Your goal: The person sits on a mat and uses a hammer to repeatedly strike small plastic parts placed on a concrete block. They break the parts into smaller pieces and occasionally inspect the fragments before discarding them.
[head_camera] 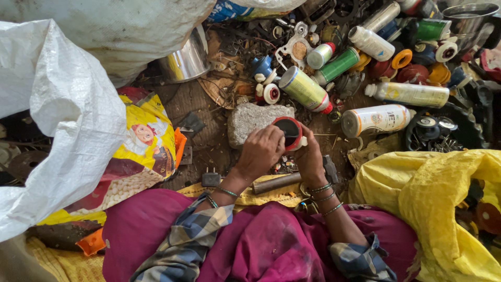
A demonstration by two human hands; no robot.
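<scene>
left hand (262, 151): fingers curled over the near rim of the red cap (288, 133), gripping it.
right hand (309, 156): closed on the cap's right side.
red cap: between both hands, over the grey stone (250, 120); looks light, stiff, a little slippery; best held by the rim.
spray cans (305, 89): farther away, lying on the floor.

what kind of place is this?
Likely a scrap-sorting spot worked on the ground. Spent spray cans and loose caps lie heaped on the dirt, woven sacks stand around, and both hands, left hand and right hand, hold a red cap against a stone block.
</scene>
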